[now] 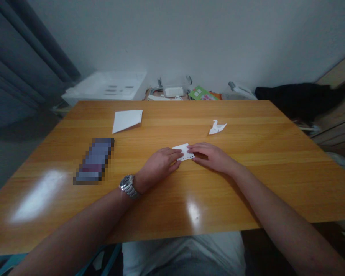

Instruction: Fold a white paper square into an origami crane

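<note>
A small folded piece of white paper [186, 151] lies on the wooden table in front of me, with a row of dark holes along its near edge. My left hand [163, 159] has its fingers on the paper's left side, the thumb below at the near corner. On the right side, my right hand [211, 155] pinches the paper between fingers and thumb. Parts of both edges are hidden under the fingertips. Beyond my right hand stands a white folded paper bird [217, 127].
A larger white paper sheet [127, 120] lies at the back left of the table [235, 203]. A blurred-out phone [94, 161] rests left of my left hand. Behind the table's far edge are a white plastic bin [109, 86], a green booklet [201, 93] and dark cloth [296, 100].
</note>
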Demonstrator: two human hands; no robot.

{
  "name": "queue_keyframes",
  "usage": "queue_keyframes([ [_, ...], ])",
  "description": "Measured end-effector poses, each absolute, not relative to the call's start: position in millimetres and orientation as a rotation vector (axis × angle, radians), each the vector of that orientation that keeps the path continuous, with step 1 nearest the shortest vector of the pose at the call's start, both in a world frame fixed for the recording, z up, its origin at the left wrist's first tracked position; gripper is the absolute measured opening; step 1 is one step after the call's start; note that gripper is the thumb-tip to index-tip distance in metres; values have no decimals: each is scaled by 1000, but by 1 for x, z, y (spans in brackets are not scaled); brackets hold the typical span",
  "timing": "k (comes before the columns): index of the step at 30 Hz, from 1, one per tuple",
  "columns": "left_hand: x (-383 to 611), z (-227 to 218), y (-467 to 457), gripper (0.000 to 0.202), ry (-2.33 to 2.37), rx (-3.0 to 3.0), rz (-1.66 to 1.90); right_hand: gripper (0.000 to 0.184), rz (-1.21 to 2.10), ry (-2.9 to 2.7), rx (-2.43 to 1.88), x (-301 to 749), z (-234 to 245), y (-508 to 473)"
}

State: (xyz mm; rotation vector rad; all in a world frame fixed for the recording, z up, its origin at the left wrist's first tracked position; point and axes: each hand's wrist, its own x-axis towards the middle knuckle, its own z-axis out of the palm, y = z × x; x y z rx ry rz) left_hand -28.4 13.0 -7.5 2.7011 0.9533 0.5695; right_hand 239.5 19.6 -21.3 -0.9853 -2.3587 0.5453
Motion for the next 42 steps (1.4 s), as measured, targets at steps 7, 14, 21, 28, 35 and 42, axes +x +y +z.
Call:
queue_keyframes([
  [7,-28,-7,12,30,976,2715,546,23,585,-2336,-949,244,-21,22],
  [14,-27,-7,11,29,953,2789,535,16,628,-2268,-966,241,-18,23],
  [21,-28,-9,12,29,834,2797,520,17,676,-2215,-979,240,-20,27],
  [28,-28,-7,8,37,739,2783,485,21,703,-2239,-970,244,-20,30],
  [35,-28,-1,5,40,717,2839,400,18,697,-2238,-996,241,-21,32],
  [42,-26,-5,4,41,749,2847,381,12,558,-2144,-1174,233,-27,31],
])
